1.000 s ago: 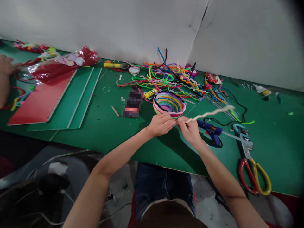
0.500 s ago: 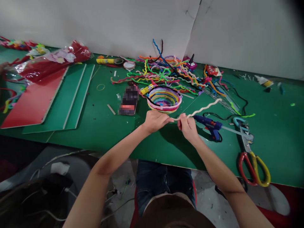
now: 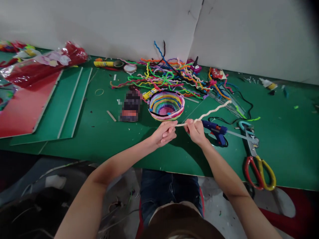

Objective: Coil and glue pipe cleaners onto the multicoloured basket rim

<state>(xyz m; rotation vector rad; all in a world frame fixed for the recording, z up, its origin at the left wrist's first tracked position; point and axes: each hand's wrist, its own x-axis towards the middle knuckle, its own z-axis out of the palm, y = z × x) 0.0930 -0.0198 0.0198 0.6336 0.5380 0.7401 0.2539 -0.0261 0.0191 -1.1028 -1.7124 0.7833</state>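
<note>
My left hand (image 3: 163, 133) and my right hand (image 3: 196, 131) both pinch a wavy cream pipe cleaner (image 3: 211, 111) just above the green table (image 3: 104, 132). The left fingers hold its near end; the right fingers grip it a little further along. The rest of the stem runs up and to the right, free in the air. Just beyond my hands stands a small bowl (image 3: 166, 105) coiled from striped pipe cleaners in many colours.
A blue glue gun (image 3: 214, 130) lies right of my right hand, then scissors with red and yellow handles (image 3: 259, 166). A tangle of coloured pipe cleaners (image 3: 171, 78) lies behind the bowl. Red and green boards (image 3: 45, 99) lie at the left, with a blurred dark object (image 3: 129, 108).
My hands have drawn back from the bowl's rim toward me, pulling the cream pipe cleaner with them. The view has shifted, so everything sits further left.
</note>
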